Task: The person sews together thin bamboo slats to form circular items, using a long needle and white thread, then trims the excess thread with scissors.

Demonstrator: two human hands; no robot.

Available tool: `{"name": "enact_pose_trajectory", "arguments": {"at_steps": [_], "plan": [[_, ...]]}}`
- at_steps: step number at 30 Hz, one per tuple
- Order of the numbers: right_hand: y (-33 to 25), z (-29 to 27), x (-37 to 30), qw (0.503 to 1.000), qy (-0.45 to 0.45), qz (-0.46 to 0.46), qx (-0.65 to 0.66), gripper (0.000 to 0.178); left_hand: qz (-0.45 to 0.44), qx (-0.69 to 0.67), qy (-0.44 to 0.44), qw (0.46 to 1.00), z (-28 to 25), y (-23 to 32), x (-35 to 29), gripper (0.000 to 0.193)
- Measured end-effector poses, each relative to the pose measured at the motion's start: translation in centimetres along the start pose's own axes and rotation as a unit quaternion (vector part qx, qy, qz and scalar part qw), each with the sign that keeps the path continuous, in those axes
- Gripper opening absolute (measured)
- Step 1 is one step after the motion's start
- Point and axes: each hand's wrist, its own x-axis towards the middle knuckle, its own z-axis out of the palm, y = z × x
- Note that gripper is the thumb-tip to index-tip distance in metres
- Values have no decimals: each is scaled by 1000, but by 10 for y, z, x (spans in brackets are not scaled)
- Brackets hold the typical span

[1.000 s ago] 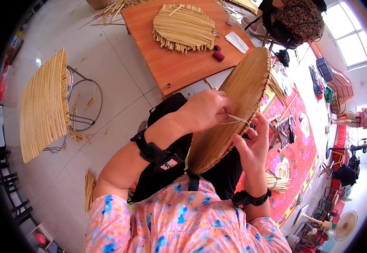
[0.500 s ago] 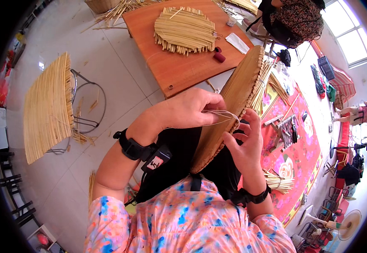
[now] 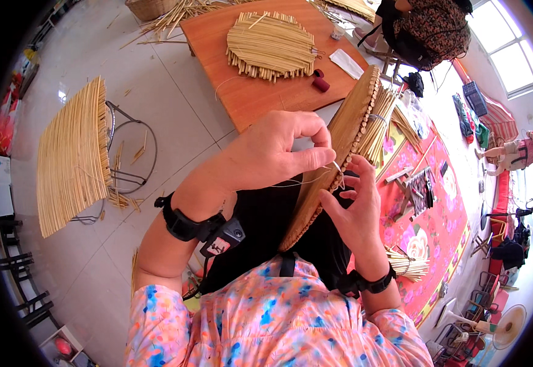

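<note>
A round mat of pale stalks (image 3: 334, 140) stands on edge across my lap, its cut stalk ends lining the rim that faces right. My left hand (image 3: 279, 150) is beside its flat face, thumb and forefinger pinched on a pale thread (image 3: 303, 183). A short, stiff-looking white piece shows at the fingertips; I cannot tell whether it is a needle. The thread runs from the rim back under my left hand. My right hand (image 3: 359, 211) grips the rim from the other side, thumb low and forefinger higher, other fingers curled behind.
An orange table (image 3: 260, 101) ahead carries another stalk mat (image 3: 269, 46) and dark red thread spools (image 3: 320, 84). To the left, a stalk panel (image 3: 70, 159) leans on a metal stool (image 3: 135, 177). Stalk bundles (image 3: 380, 131) lie on a red flowered cloth (image 3: 401, 229). A person (image 3: 428, 30) sits far right.
My left hand has lifted slightly and shifted right, its thumb and forefinger now closer to the rim. The thread loop between the hands has narrowed. The right hand stays at the rim.
</note>
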Motion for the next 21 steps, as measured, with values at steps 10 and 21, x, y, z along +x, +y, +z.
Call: {"name": "enact_pose_trajectory", "arguments": {"at_steps": [10,21], "plan": [[-25,-17,25,966,83,-221,-105,39,4,53,-72,996,-3,43,4,22],[-20,-63,21,909,-143,-154,361,19,-36,271,-107,956,-24,24,-6,12]]}}
